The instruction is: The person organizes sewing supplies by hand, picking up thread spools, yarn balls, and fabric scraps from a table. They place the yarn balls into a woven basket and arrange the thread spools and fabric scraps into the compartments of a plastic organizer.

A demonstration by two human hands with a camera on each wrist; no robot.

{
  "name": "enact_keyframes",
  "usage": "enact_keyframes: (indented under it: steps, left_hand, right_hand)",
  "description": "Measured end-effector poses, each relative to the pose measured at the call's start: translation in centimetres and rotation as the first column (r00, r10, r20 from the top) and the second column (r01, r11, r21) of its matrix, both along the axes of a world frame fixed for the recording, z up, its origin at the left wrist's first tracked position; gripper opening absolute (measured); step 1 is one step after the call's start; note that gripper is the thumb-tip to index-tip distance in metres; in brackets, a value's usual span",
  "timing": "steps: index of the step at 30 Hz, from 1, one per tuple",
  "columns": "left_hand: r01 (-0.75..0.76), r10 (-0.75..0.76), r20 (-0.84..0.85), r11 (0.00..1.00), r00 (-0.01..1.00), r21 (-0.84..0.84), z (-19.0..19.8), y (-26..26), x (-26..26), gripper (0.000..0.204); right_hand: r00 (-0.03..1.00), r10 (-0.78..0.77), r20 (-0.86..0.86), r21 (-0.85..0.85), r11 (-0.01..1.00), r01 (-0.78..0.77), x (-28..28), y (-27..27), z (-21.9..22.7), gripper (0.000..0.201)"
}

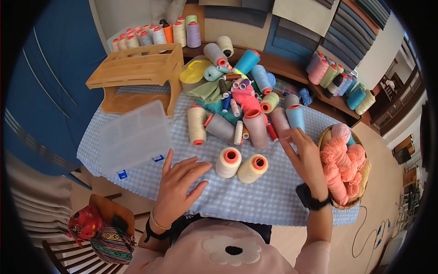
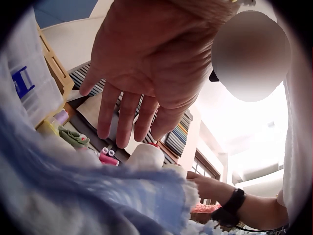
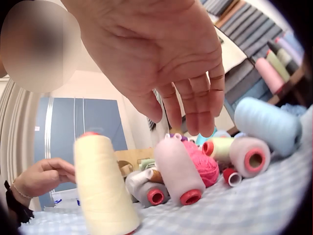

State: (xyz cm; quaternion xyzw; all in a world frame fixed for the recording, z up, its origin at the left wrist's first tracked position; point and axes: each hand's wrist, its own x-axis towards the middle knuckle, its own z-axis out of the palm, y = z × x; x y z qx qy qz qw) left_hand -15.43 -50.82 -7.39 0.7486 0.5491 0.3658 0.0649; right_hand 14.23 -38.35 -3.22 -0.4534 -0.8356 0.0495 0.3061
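Observation:
Two upright thread cones, one white [image 1: 228, 163] and one cream [image 1: 252, 169], stand side by side near the table's front edge. To their left the left hand [image 1: 181, 185] hovers with fingers spread, holding nothing; its palm [image 2: 151, 58] shows in the left wrist view. The right hand [image 1: 305, 160] is above the cloth at the right, near a light blue cone [image 1: 295, 118] and a pale pink cone [image 1: 279, 120]. In the right wrist view its fingers hang loosely with nothing between them, and the cream cone [image 3: 105, 186] stands at lower left.
Behind lies a heap of cones, small spools and yarn, with a pink-mauve cone [image 1: 255, 130] at its front. At left are a clear plastic box [image 1: 134, 137] and a wooden rack [image 1: 132, 68]. A basket of coral yarn [image 1: 340, 169] sits at the right edge.

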Motion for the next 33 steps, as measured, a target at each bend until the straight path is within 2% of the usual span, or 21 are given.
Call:
enact_keyframes:
  steps: [2, 3, 7, 9, 14, 20, 22, 23, 25, 26, 28, 33]
  left_hand:
    - [-0.012, 0.012, -0.010, 1.000, 1.000, 0.012, 0.3, -0.2, -0.4, 0.041]
    - [-0.020, 0.020, -0.014, 1.000, 1.000, 0.006, 0.5, -0.4, -0.6, 0.041]
    - [-0.063, 0.063, -0.008, 0.998, 0.998, 0.002, 0.0, -1.2, -1.3, 0.041]
    - [-0.079, 0.079, -0.001, 0.997, 0.997, -0.004, -0.4, -1.5, -1.7, 0.041]
    - [-0.089, 0.089, -0.002, 0.996, 0.996, -0.009, -0.5, -1.6, -1.8, 0.040]
    - [-0.066, 0.066, -0.016, 0.996, 0.998, -0.052, 0.3, -1.2, -0.7, 0.055]
    - [0.000, 0.001, -0.056, 1.000, 0.998, 0.013, 0.6, -0.8, 0.5, 0.070]
    - [0.001, 0.000, -0.058, 1.000, 0.998, 0.011, 0.7, -0.6, 1.2, 0.070]
    - [0.106, -0.096, -0.176, 0.993, 0.980, 0.050, 0.9, -0.3, 2.6, 0.078]
    - [0.146, -0.132, -0.194, 0.988, 0.972, 0.058, 0.7, 0.0, 3.1, 0.082]
    - [0.166, -0.148, -0.225, 0.984, 0.963, 0.064, 1.0, 0.4, 4.0, 0.083]
    - [0.199, -0.187, -0.351, 0.980, 0.918, -0.002, 2.1, 1.3, 5.5, 0.085]
  right_hand:
    - [0.980, 0.066, -0.189, -0.166, 0.981, -0.098, -1.6, 3.0, -1.3, 0.016]
    - [0.978, 0.077, -0.192, -0.162, 0.981, -0.109, -2.1, 4.3, -1.9, 0.016]
    - [0.994, 0.095, -0.059, -0.114, 0.988, -0.101, -3.1, 8.0, -3.7, 0.022]
    - [0.999, 0.035, 0.025, -0.065, 0.997, -0.034, -3.0, 8.9, -4.2, 0.022]
    - [0.997, 0.070, 0.013, -0.029, 0.997, -0.070, -3.4, 9.1, -4.2, 0.025]
    - [0.999, -0.001, 0.045, -0.109, 0.994, 0.006, -4.0, 8.2, -4.0, 0.030]
    - [0.991, -0.057, 0.118, -0.028, 0.998, 0.061, -4.4, 7.9, -4.0, 0.033]
    - [0.992, -0.057, 0.116, -0.030, 0.998, 0.061, -4.7, 7.8, -4.1, 0.033]
    - [0.971, -0.147, 0.186, 0.093, 0.987, 0.132, -5.3, 7.9, -4.4, 0.040]
    - [0.972, -0.147, 0.184, 0.091, 0.987, 0.132, -5.4, 7.9, -4.6, 0.040]
    - [0.953, -0.180, 0.243, 0.188, 0.973, 0.136, -5.8, 8.1, -4.9, 0.044]
    - [0.946, -0.192, 0.262, 0.185, 0.972, 0.146, -6.2, 8.3, -4.9, 0.045]
